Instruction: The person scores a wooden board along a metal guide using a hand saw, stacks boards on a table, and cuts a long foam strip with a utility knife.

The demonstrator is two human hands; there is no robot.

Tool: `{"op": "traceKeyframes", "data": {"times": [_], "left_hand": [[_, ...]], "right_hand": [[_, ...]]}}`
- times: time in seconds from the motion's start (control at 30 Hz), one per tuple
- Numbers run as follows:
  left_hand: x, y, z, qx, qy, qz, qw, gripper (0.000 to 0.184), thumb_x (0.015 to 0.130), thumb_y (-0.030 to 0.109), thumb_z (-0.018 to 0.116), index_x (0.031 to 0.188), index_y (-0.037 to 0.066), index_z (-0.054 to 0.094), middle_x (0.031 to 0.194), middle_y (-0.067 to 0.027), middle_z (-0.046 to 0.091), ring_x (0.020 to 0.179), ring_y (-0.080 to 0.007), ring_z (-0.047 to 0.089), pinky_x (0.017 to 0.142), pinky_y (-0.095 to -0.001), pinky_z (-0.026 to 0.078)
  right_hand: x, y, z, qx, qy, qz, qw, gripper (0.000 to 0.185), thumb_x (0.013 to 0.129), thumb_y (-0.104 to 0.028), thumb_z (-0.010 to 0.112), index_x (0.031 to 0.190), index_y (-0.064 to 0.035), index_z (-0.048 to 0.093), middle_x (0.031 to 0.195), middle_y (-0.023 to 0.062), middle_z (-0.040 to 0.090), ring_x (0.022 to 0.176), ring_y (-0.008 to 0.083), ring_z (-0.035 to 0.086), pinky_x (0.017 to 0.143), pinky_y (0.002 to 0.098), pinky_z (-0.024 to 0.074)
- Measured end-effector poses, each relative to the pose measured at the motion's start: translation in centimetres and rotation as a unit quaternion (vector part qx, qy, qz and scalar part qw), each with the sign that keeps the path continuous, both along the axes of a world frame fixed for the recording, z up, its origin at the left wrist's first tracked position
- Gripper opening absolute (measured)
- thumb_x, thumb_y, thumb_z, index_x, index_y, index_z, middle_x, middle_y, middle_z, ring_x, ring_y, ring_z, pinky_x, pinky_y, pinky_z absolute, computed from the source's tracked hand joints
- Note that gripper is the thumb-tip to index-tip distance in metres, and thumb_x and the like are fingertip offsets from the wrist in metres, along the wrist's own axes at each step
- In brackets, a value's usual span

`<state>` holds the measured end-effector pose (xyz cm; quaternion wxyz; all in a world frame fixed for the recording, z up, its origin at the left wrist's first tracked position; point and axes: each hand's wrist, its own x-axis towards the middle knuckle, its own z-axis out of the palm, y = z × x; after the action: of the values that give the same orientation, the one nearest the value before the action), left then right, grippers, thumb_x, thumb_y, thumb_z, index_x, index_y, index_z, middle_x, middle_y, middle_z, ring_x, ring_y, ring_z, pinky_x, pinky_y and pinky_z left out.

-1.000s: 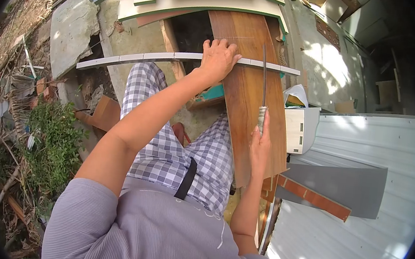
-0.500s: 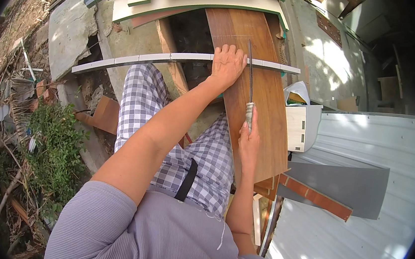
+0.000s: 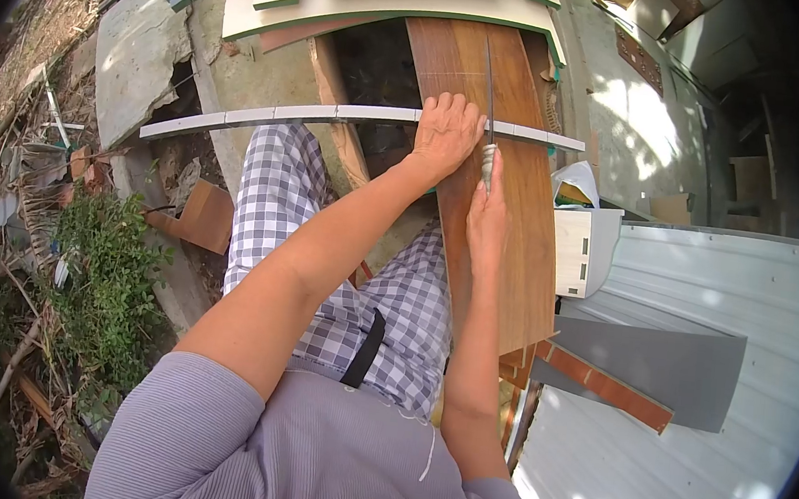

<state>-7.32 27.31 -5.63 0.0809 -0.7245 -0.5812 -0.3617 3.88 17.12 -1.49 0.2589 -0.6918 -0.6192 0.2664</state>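
Observation:
My left hand point(image 3: 445, 138) is closed over a long, narrow white strip point(image 3: 297, 112) with marks across it at intervals, pressing it onto a brown wooden board point(image 3: 516, 241). Wrapped in my right hand point(image 3: 487, 215) is the pale, ridged handle of a narrow hand saw point(image 3: 490, 75). Its long dark blade appears edge-on and crosses the strip just right of my left fingers. The blade's tip reaches toward the far end of the board. The teeth are too fine to make out.
Several stacked boards point(image 3: 394, 4) lie at the far end. A grey panel point(image 3: 695, 374) and a reddish-brown strip point(image 3: 603, 386) rest on corrugated metal sheeting point(image 3: 704, 279) at right. Green plants point(image 3: 104, 317) and debris are at left. My checked trouser legs point(image 3: 275, 189) sit under the strip.
My right hand has pushed the saw forward, away from my body, so its handle is now close to the strip. My left hand stays on the strip; the view has shifted slightly.

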Motion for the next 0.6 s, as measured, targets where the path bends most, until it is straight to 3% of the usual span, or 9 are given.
{"op": "traceKeyframes", "data": {"times": [0.13, 0.33, 0.4, 0.5, 0.6], "left_hand": [[0.0, -0.1, 0.1, -0.015, 0.004, 0.003, 1.000, 0.019, 0.086, 0.025, 0.061, 0.076, 0.011, 0.055, 0.078, -0.0070, 0.052, 0.078, -0.0246, 0.052, 0.068, -0.0377, 0.037], [0.1, -0.1, 0.1, -0.009, 0.012, -0.011, 1.000, 0.020, 0.086, 0.025, 0.062, 0.074, 0.011, 0.054, 0.076, -0.0061, 0.051, 0.076, -0.0235, 0.051, 0.067, -0.0370, 0.037], [0.1, -0.1, 0.0, -0.006, 0.017, -0.010, 1.000, 0.020, 0.087, 0.025, 0.061, 0.074, 0.011, 0.053, 0.076, -0.0061, 0.050, 0.076, -0.0233, 0.051, 0.067, -0.0369, 0.037], [0.1, -0.2, 0.1, -0.009, 0.019, -0.010, 1.000, 0.020, 0.087, 0.025, 0.061, 0.075, 0.011, 0.054, 0.077, -0.0064, 0.051, 0.076, -0.0237, 0.051, 0.068, -0.0370, 0.037], [0.1, -0.2, 0.1, -0.011, 0.011, -0.007, 1.000, 0.019, 0.087, 0.025, 0.060, 0.076, 0.011, 0.055, 0.077, -0.0065, 0.051, 0.077, -0.0241, 0.051, 0.068, -0.0374, 0.037]], "right_hand": [[0.0, -0.1, 0.1, -0.008, -0.003, 0.004, 1.000, 0.052, 0.100, -0.021, 0.040, 0.150, -0.0286, 0.027, 0.111, 0.0257, 0.062, 0.087, 0.0483, 0.060, 0.074, 0.0516, 0.0462], [1.3, -9.0, -0.1, -0.064, -0.041, -0.041, 0.996, 0.053, 0.100, -0.021, 0.041, 0.150, -0.0285, 0.027, 0.110, 0.0250, 0.063, 0.086, 0.0464, 0.062, 0.074, 0.0513, 0.0467], [1.3, -10.8, -0.4, -0.011, -0.052, -0.037, 0.998, 0.053, 0.099, -0.020, 0.041, 0.150, -0.0292, 0.027, 0.109, 0.0259, 0.063, 0.085, 0.0447, 0.063, 0.073, 0.0506, 0.0470], [1.0, -8.3, -0.5, 0.021, -0.043, -0.031, 0.998, 0.053, 0.099, -0.019, 0.042, 0.149, -0.0288, 0.028, 0.103, 0.0270, 0.064, 0.082, 0.0451, 0.062, 0.072, 0.0508, 0.0466], [0.2, -1.9, 0.7, -0.074, -0.019, -0.040, 0.996, 0.053, 0.099, -0.018, 0.042, 0.149, -0.0281, 0.028, 0.096, 0.0278, 0.064, 0.081, 0.0462, 0.061, 0.071, 0.0517, 0.0458]]}}
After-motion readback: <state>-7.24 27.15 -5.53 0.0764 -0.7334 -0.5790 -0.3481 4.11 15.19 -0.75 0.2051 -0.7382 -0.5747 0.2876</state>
